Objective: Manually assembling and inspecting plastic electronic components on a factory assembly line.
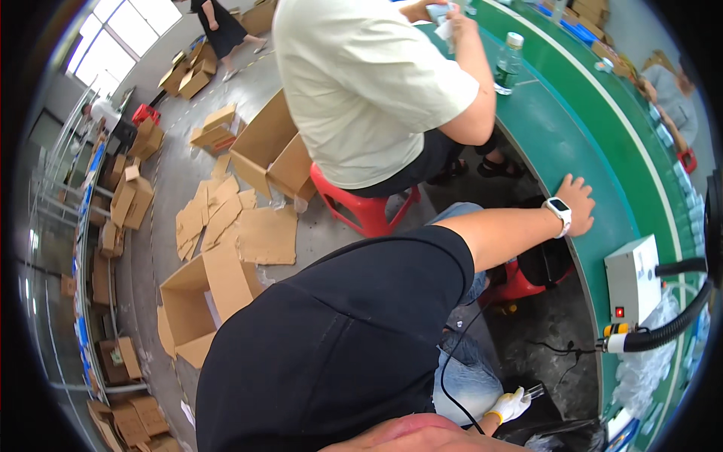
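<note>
My left hand, with a white watch on its wrist, lies palm down on the edge of the green work table. Its fingers are spread and it holds nothing. Low in the view, my right hand wears a white glove and is close to my jeans. Its fingers are closed around a small clear, shiny piece whose kind I cannot make out. Just below that hand is a black plastic bag. A white box with a red light stands on the table nearer me than my left hand.
A co-worker in a pale shirt sits on a red stool beside me. A clear bottle stands on the table. A black ribbed hose and clear plastic bags lie nearby. Open cardboard boxes cover the floor behind.
</note>
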Motion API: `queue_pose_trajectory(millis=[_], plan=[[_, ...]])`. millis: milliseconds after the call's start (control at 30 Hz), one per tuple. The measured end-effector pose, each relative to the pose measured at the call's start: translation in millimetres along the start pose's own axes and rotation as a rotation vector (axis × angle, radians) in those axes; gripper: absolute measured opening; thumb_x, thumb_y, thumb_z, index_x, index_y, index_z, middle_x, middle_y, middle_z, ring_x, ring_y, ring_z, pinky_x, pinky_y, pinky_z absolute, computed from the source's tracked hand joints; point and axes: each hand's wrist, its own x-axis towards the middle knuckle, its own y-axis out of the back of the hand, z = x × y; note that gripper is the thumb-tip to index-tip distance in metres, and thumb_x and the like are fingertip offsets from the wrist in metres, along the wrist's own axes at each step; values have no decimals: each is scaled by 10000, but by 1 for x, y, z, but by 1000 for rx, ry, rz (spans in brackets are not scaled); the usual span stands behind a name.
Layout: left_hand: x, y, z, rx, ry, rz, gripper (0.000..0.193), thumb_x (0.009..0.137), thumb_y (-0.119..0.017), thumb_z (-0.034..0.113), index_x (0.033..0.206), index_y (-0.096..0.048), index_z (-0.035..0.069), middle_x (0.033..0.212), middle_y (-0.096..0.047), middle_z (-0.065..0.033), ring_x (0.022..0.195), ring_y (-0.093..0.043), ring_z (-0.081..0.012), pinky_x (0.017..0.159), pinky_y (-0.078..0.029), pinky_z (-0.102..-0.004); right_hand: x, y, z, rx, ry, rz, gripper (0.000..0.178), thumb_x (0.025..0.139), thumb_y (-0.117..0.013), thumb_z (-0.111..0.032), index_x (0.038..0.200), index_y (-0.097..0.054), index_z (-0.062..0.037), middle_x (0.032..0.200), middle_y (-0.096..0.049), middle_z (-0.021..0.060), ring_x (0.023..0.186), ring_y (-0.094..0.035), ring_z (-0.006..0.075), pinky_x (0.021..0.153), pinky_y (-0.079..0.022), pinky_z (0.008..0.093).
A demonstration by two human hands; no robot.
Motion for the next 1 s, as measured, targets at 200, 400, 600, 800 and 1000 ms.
queue_pose_trajectory(millis=[200,400,600,800,1000], plan=[[-84,-8,-6,-159,-316,457,477,858,-726,353,1261,-678,102,1437,-581,-169,1372,-484,-361,1123,-362,-563,8,6,-20,-231,51,-109,459,909,-717,-243,1237,-642,69,1124,-696,161,974,-633,288,946,-478,403],[-245,1,-58,444,-429,-404,323,839,-657,438,741,-810,172,743,-745,-98,866,-701,-317,1089,-356,-569,-1,-4,-27,-57,78,-158,449,887,-715,-208,1236,-650,67,1198,-679,236,1116,-628,361,992,-487,425],[-246,32,-74,346,-310,-662,375,900,-661,460,934,-812,119,901,-769,-102,1060,-684,-276,1182,-293,-581,-19,0,-47,-192,191,-3,396,894,-712,-214,1216,-647,7,1051,-699,175,1025,-673,299,948,-512,405],[-226,11,-81,348,-316,-724,388,907,-654,474,1021,-801,134,1008,-766,-90,1139,-663,-268,1183,-286,-601,-38,13,-47,-39,-15,84,378,878,-725,-215,1185,-645,-10,968,-712,143,897,-697,288,877,-530,395],[-231,-16,-65,555,-375,-730,518,943,-599,547,1212,-776,142,1309,-691,-137,1310,-564,-342,1161,-248,-677,-38,22,-53,-162,-17,-12,344,871,-726,-216,1147,-656,-24,935,-713,139,866,-700,293,859,-537,403]])
